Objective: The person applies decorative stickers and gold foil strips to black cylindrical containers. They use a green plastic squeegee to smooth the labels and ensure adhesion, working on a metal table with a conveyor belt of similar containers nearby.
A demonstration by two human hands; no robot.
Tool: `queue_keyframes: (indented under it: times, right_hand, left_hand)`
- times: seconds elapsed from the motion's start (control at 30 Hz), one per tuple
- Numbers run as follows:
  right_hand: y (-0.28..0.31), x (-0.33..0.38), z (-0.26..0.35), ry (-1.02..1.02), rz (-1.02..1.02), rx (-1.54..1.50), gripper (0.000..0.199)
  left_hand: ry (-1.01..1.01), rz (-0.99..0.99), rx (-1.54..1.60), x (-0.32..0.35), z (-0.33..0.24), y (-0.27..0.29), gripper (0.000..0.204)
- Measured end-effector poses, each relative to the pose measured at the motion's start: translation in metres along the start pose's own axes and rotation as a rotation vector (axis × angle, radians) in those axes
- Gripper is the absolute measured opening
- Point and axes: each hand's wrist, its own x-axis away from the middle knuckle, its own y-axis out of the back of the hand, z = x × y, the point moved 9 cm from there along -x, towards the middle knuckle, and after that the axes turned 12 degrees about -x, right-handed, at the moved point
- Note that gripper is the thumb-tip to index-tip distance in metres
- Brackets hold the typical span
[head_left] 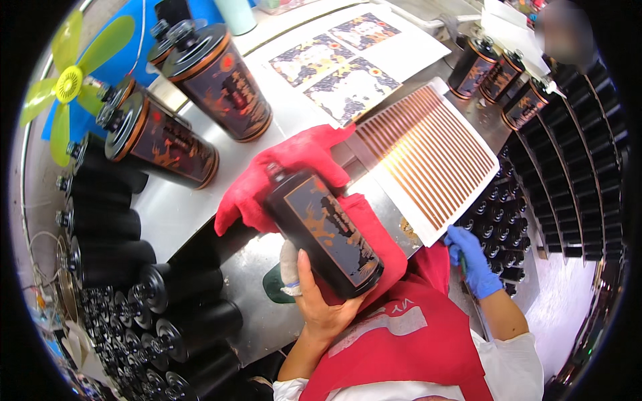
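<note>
My bare left hand [326,306] is closed around the lower end of a black bottle [328,230]. The bottle lies tilted, neck pointing away to the left, with a dark label patterned in copper and grey on its upper side. Red cloth [261,170] is bunched under and beside it. In a blue glove, my right hand [476,264] is closed at the near corner of a white sheet [438,157] printed with copper stripes. Something thin and green shows by its fingers; its kind is hard to tell.
Finished-looking labelled bottles [221,87] stand at the back left, beside a yellow-green fan [69,83]. Plain black bottles [107,224] are stacked along the left. Patterned label sheets [354,83] lie at the back. Labelled bottles [473,67] and black racks [568,160] are on the right.
</note>
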Motion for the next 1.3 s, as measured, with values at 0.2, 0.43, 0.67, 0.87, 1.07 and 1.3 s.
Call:
queue_keyframes:
  times: [0.2, 0.43, 0.67, 0.87, 1.07, 1.3]
  right_hand:
    - [-0.024, -0.018, -0.017, 0.135, -0.105, -0.175, 0.026]
    - [-0.007, 0.019, -0.024, -0.030, 0.081, -0.124, 0.037]
    - [-0.009, 0.054, 0.024, -0.045, 0.174, -0.111, 0.030]
    - [-0.036, 0.049, 0.054, -0.059, 0.326, -0.263, 0.068]
    - [-0.069, 0.042, 0.094, 0.042, 0.377, -0.030, 0.015]
    - [-0.136, 0.074, 0.175, 0.257, 0.482, 0.658, 0.007]
  left_hand:
    - [0.006, 0.038, -0.023, -0.002, -0.003, 0.000, 0.112]
    - [0.037, 0.023, -0.003, 0.000, 0.000, 0.003, 0.111]
    - [0.072, 0.024, 0.091, 0.000, -0.001, 0.004, 0.109]
    - [0.076, 0.042, 0.067, 0.001, -0.004, 0.006, 0.108]
    - [0.033, 0.015, 0.062, 0.001, 0.001, 0.009, 0.105]
    - [-0.043, -0.091, 0.030, 0.001, -0.005, 0.031, 0.101]
